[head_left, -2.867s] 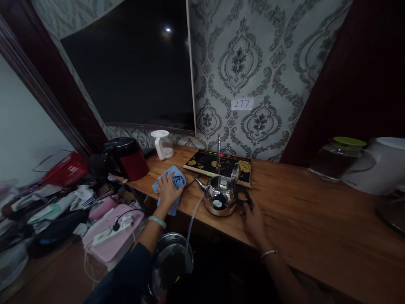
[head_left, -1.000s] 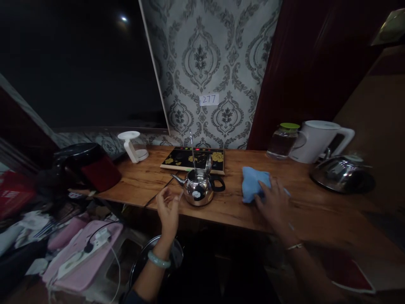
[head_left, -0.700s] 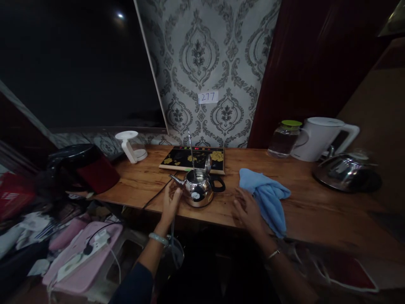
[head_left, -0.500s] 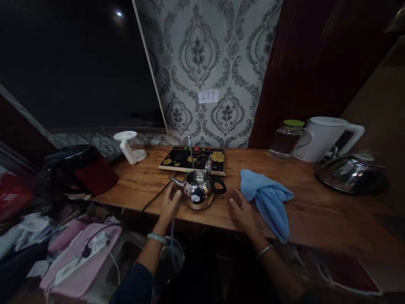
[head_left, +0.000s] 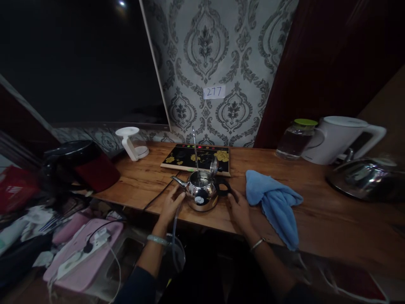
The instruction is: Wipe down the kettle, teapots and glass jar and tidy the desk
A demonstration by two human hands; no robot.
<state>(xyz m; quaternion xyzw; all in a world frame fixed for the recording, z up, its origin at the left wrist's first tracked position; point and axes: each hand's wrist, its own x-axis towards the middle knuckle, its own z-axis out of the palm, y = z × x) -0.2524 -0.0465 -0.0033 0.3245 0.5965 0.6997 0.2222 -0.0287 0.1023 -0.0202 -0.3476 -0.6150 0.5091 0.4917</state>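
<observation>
A shiny steel kettle stands near the table's front edge, its hinged lid up and its spout pointing left. A thin, clear or shiny vertical streak, tube or water I cannot tell, runs down to its open mouth. My left hand is beside the kettle under the spout, fingers apart, holding nothing visible. My right hand has its fingertips at the end of the black handle, seemingly touching it, without wrapping round it. Clear tubing hangs beside my left wrist.
Behind the kettle lies a black and gold flowered panel with lit buttons. A blue cloth is at the right, before a glass jug, a white pitcher and another steel kettle. A white stand is at the left.
My right hand has come left to the kettle's handle. My left hand stays beside the spout. The view has shifted slightly.
</observation>
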